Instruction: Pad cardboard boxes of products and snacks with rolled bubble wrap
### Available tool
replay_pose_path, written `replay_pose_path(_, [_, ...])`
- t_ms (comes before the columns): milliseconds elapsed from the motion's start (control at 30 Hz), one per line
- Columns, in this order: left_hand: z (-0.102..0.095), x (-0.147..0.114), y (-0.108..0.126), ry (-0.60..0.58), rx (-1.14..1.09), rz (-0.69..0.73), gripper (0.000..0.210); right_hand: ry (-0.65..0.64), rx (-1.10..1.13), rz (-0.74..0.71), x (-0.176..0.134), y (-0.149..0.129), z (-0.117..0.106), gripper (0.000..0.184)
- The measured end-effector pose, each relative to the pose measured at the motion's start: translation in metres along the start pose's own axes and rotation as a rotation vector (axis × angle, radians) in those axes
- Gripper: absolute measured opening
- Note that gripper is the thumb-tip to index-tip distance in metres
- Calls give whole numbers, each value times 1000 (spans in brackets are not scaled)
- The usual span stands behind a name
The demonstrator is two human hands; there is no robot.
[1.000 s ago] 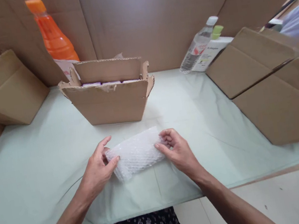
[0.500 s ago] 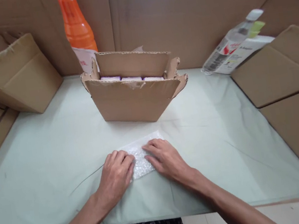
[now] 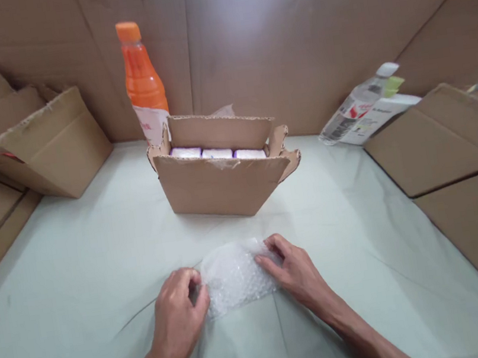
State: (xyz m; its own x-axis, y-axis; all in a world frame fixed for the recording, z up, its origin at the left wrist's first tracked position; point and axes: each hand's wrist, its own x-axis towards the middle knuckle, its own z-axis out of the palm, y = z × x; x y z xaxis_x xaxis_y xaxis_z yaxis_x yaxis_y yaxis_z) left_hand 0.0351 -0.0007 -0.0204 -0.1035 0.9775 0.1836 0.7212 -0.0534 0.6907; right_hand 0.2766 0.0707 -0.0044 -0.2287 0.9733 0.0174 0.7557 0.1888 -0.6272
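Observation:
A piece of clear bubble wrap (image 3: pixel 238 278) lies flat on the pale green cloth, close in front of me. At its left edge my left hand (image 3: pixel 180 307) has curled fingers and thumb bent around the side, a small gap showing between them. My right hand (image 3: pixel 292 267) grips the far right corner, thumb on top and fingers folded at the edge. Just beyond the wrap stands an open cardboard box (image 3: pixel 224 184), with several white-topped, purple-edged packs (image 3: pixel 217 154) inside it.
Behind the box stands an orange drink bottle (image 3: pixel 145 85). To the left are open cardboard boxes (image 3: pixel 58 143). At the right, a clear bottle (image 3: pixel 356 104) and a white tube (image 3: pixel 384 115) lean near another cardboard box (image 3: pixel 443 136). Cardboard walls (image 3: pixel 289 34) close off the back.
My hands have moved apart from the middle of the bubble wrap to its left and right edges, uncovering more of it. The view has tilted up, showing the orange bottle's cap.

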Motion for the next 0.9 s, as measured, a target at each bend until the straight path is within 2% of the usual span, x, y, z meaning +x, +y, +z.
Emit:
replay_pose_path(33, [-3, -1, 2, -8, -104, -56, 3, 5, 94, 16, -3, -2, -6, 17])
replay_pose_path(100, [-16, 2, 9, 15, -286, -136, 21, 47, 235, -3, -9, -11, -23, 29])
replay_pose_path(167, [-37, 14, 21, 116, -406, -127, 39, 124, 331, -78, -7, -29, -47, 42])
replay_pose_path(200, [-50, 26, 30, 178, -439, -86, 40, 167, 380, -138, -2, -41, -61, 45])
replay_pose_path(267, [-78, 60, 51, 286, -479, 57, 34, 269, 490, -300, 19, -67, -89, 47])
replay_pose_path(367, [-114, 132, 81, 415, -439, 347, 31, 467, 570, -568, 74, -96, -128, 39])
replay_pose_path(400, [-122, 158, 87, 454, -397, 428, 31, 494, 553, -614, 94, -100, -138, 35])
replay_pose_path(433, [-129, 181, 92, 443, -328, 472, 32, 477, 516, -622, 115, -102, -146, 30])
replay_pose_path(467, [-133, 203, 95, 370, -241, 455, 33, 425, 446, -604, 133, -102, -152, 25])
replay_pose_path(533, [-134, 234, 96, 145, -14, 333, 28, 248, 202, -509, 161, -98, -158, 16])
replay_pose_path(600, [-127, 253, 96, -71, 241, 210, 33, 73, -125, -402, 178, -95, -156, 12])
replay_pose_path(633, [-121, 258, 96, -141, 354, 185, 32, 3, -282, -362, 182, -94, -152, 13])
replay_pose_path(700, [-109, 266, 95, -215, 524, 197, 20, -94, -520, -329, 188, -97, -144, 12])
replay_pose_path(767, [-98, 271, 95, -260, 640, 240, 15, -154, -656, -348, 191, -102, -136, 14])
replay_pose_path(833, [-96, 274, 95, -320, 734, 237, 12, -194, -729, -358, 191, -105, -132, 18])
replay_pose_path(900, [-101, 271, 96, -316, 783, 200, 16, -161, -765, -336, 187, -107, -134, 19])
